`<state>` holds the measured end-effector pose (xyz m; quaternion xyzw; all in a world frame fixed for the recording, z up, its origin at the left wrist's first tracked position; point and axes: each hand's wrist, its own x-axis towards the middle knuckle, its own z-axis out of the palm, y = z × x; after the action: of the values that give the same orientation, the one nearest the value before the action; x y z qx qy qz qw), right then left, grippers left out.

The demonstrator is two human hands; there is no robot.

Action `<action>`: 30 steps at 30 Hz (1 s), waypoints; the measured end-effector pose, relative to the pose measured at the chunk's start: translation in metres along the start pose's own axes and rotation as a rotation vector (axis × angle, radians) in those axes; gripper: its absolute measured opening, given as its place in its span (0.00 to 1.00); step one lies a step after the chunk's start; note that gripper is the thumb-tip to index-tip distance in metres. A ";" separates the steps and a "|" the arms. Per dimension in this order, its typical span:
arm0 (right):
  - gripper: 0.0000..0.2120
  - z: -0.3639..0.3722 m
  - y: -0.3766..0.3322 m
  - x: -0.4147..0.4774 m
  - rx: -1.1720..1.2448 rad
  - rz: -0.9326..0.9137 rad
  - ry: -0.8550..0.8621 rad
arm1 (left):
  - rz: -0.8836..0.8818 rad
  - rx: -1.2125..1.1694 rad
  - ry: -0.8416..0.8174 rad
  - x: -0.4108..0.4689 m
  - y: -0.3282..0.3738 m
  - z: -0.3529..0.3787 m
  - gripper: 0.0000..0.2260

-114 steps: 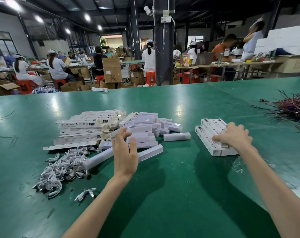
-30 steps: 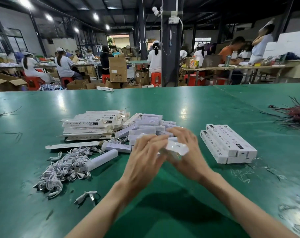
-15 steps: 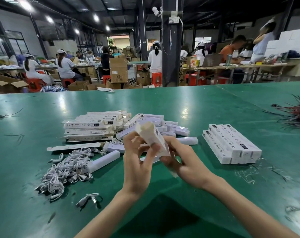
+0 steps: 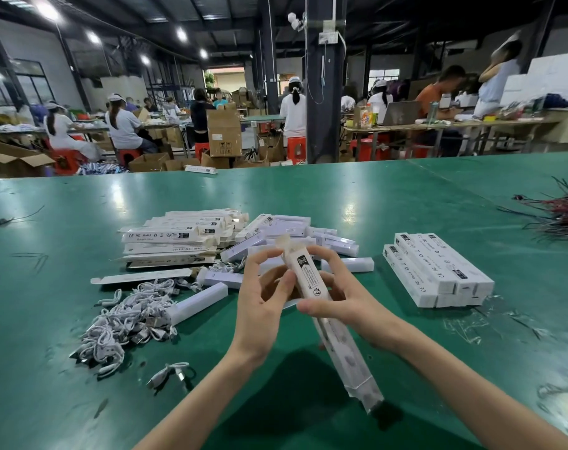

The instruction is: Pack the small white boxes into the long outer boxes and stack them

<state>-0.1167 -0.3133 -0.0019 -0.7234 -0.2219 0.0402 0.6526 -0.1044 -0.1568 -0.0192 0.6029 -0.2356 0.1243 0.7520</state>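
- flat outer boxes (image 4: 169, 237) are piled centre-left
- long outer box (image 4: 308, 280), mid-frame, is pinched up top by the left hand (image 4: 263, 300) and gripped lower by the right hand (image 4: 338, 297)
- its mouth should be kept square, tbh
- finished stack (image 4: 438, 271) is parked centre-right

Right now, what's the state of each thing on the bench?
long outer box: held tilted in both hands, far flap open
left hand: pinching the box
right hand: gripping the box
finished boxes: closed, stacked
flat cartons: flattened, piled
small white boxes: loose, unpacked
USB cables: tangled heap
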 end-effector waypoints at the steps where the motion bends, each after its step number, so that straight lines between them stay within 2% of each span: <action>1: 0.34 0.000 0.000 0.000 0.009 -0.007 0.000 | -0.005 0.006 -0.001 0.000 0.000 0.001 0.11; 7: 0.33 -0.002 0.001 -0.002 0.025 0.005 -0.031 | -0.100 0.023 0.052 0.002 -0.006 -0.002 0.07; 10: 0.30 -0.001 0.002 -0.002 0.008 0.035 -0.084 | -0.199 -0.013 0.107 0.002 -0.003 -0.003 0.09; 15: 0.30 -0.003 0.001 -0.003 0.044 0.082 -0.124 | -0.299 -0.073 0.087 0.004 -0.004 -0.004 0.04; 18: 0.28 -0.004 0.002 -0.002 0.031 0.095 -0.150 | -0.388 -0.207 0.072 0.007 -0.003 -0.008 0.13; 22: 0.26 -0.003 0.005 -0.001 0.000 0.105 -0.148 | -0.431 -0.195 0.027 0.007 -0.001 -0.011 0.06; 23: 0.25 -0.003 0.007 0.000 0.001 0.108 -0.136 | -0.430 -0.194 0.027 0.007 -0.001 -0.010 0.06; 25: 0.24 -0.004 0.010 0.001 -0.012 0.114 -0.105 | -0.451 -0.188 0.029 0.006 -0.003 -0.010 0.13; 30: 0.19 -0.001 0.011 0.001 -0.066 0.092 -0.077 | -0.496 -0.150 0.081 0.008 -0.004 -0.011 0.11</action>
<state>-0.1125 -0.3146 -0.0125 -0.7519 -0.2143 0.0905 0.6169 -0.0933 -0.1483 -0.0206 0.5791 -0.0588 -0.0576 0.8111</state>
